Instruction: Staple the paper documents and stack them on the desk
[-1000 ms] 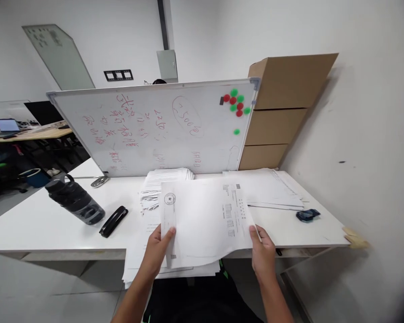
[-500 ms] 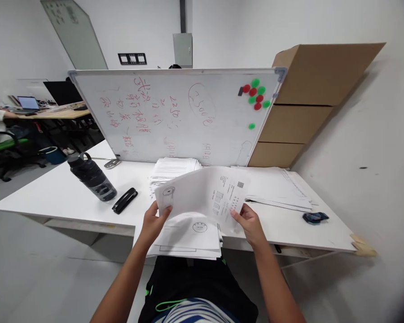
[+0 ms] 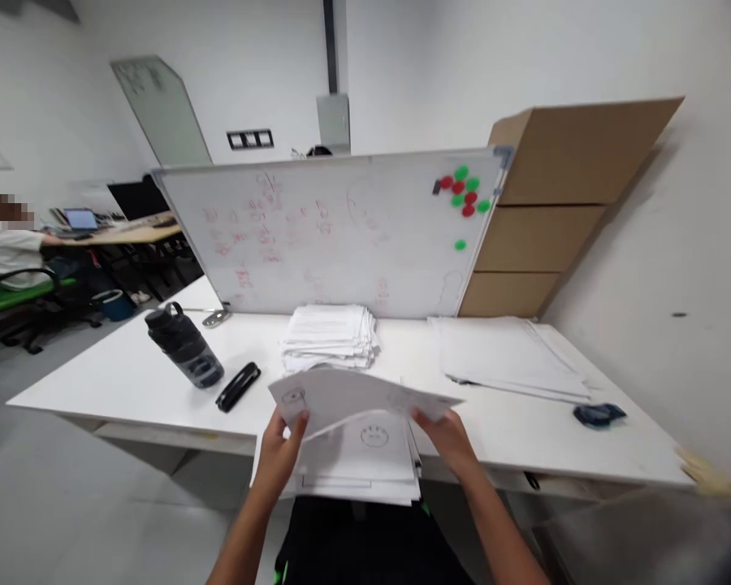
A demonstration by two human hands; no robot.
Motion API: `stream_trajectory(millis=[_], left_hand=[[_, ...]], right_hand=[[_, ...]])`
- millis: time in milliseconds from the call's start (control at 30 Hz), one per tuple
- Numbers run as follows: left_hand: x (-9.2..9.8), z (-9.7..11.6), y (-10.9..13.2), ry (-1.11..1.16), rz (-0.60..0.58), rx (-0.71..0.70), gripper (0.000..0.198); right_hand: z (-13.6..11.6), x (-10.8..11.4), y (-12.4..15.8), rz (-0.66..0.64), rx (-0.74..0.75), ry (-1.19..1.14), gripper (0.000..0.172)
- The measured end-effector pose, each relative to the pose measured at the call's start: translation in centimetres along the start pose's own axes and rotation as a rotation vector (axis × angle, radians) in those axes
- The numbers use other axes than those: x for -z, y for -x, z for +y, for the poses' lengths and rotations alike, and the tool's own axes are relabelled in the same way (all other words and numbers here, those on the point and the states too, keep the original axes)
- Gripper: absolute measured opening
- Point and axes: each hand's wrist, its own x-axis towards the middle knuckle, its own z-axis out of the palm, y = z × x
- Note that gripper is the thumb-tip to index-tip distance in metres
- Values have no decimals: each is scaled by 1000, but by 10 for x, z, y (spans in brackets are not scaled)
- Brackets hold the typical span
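Observation:
A curved sheet of paper with a round stamp at its left end spans between my two hands. My left hand pinches its left edge, thumb on top. At the right edge my right hand grips it the same way. Beneath the sheet lies a stack of papers, its top page marked with a round stamp and its near edge overhanging the table front. Behind the held sheet stands a thicker pile of papers. Whether I hold one sheet or several, I cannot tell.
On the white table are a dark water bottle, a black stapler, large flat sheets and a dark blue item. A whiteboard and cardboard boxes stand behind. A person sits far left.
The sheet has tipped flatter and dropped lower toward the stack, hiding most of its printed right side. Both hands keep hold. The camera view has shifted, so the table appears lower.

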Motion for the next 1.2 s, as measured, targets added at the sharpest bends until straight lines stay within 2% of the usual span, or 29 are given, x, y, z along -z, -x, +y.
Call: stream_trajectory(millis=[133,200,300,367,433,500,600,700,833,1000,1100,1200], left_hand=[[6,6,-6,146,-99,-41,52],[15,8,-19,113,-88,-85,54],[36,-2,-50,-206,54,-164,47],[51,-16,-71,-558,236,-217,48],[65,-33,-89,-838,368,-149,55],[77,-47,-103,-949,379,-55,55],[93,-61,-117,-879,336,7,45],[103,-66,-123,-638,306,-105,40],[94,-56,-106,-359,245,-259,45],[56,-26,-66,-357,10,-331,42],[35,-9,-50,-360,-141,-345,38],[21,-1,-42,-327,-202,-341,36]], right_hand=[[-1,18,11,70,38,16,48],[0,30,17,72,10,-58,49],[8,45,27,73,-155,-218,51],[18,52,36,86,-289,-291,52],[29,56,44,100,-373,-346,54],[38,58,53,108,-415,-399,57],[45,60,62,145,-430,-431,60],[45,58,66,149,-418,-442,59],[38,56,68,100,-403,-455,52],[28,54,66,67,-372,-388,50],[26,51,65,34,-383,-384,50],[26,47,67,15,-409,-409,47]])
